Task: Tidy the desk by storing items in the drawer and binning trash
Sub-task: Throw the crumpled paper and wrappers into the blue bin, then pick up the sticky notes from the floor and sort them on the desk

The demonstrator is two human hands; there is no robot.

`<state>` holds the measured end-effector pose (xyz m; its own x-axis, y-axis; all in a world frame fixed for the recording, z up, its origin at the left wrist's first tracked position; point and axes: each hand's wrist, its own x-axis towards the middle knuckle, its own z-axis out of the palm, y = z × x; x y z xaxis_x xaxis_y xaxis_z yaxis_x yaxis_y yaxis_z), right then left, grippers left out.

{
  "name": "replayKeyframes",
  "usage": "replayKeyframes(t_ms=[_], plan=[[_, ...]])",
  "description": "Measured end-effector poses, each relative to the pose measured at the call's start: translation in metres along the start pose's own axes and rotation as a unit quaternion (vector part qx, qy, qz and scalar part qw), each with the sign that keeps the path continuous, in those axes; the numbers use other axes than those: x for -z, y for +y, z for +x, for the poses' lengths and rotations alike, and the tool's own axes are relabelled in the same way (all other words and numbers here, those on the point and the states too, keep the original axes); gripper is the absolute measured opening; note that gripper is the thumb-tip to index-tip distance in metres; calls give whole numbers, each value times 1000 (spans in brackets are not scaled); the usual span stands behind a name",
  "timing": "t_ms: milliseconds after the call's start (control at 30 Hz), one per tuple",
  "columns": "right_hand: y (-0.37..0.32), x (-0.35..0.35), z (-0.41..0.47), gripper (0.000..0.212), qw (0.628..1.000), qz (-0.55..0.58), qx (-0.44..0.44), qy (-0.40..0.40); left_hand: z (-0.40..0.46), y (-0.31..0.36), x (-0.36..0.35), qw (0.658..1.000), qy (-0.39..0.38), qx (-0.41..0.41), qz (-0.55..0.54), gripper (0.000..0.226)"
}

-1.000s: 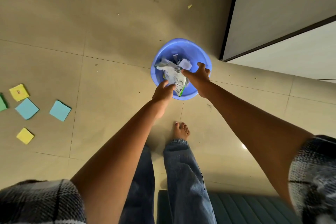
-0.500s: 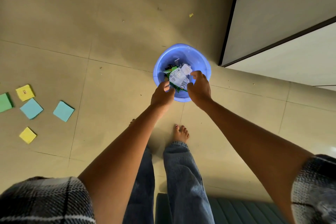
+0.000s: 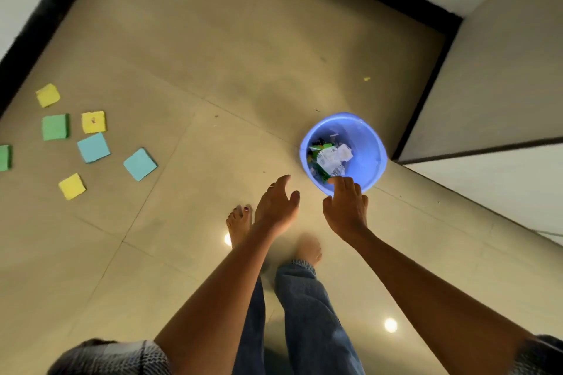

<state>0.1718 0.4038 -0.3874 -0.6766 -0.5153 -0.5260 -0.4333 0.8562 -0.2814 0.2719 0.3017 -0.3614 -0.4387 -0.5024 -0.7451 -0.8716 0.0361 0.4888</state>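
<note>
A blue plastic bin (image 3: pixel 370 143) stands on the tiled floor by the corner of a grey cabinet. Crumpled white and green wrappers (image 3: pixel 329 158) lie inside it. My left hand (image 3: pixel 275 207) hovers to the left of the bin, fingers relaxed and holding nothing. My right hand (image 3: pixel 345 205) hangs just over the bin's near rim, fingers loosely spread and empty.
Several yellow, green and blue sticky-note pads (image 3: pixel 93 148) lie scattered on the floor at the left. A grey cabinet side (image 3: pixel 493 85) rises at the right. My bare feet (image 3: pixel 240 222) stand on the tiles below the hands. A black skirting runs along the walls.
Both hands let go of the wrapper, which now lies in the bin. The hands have drawn back from the bin and the view has swung left.
</note>
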Motion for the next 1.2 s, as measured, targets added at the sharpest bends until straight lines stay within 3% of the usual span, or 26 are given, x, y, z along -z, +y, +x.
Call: replayKeyframes(t_ms=[367, 667, 967, 1200], plan=[[-152, -48, -2, 40, 977, -98, 179, -56, -23, -132, 92, 975, 118, 136, -129, 51], [-299, -115, -4, 36, 941, -151, 287, -93, -30, -239, 180, 942, 181, 182, -216, 50], [-401, -155, 7, 34, 919, -182, 326, -126, -20, -314, 260, 919, 224, 221, -237, 50], [-453, -204, 60, 34, 887, -236, 365, -155, 56, -338, 295, 910, 258, 208, -250, 50]])
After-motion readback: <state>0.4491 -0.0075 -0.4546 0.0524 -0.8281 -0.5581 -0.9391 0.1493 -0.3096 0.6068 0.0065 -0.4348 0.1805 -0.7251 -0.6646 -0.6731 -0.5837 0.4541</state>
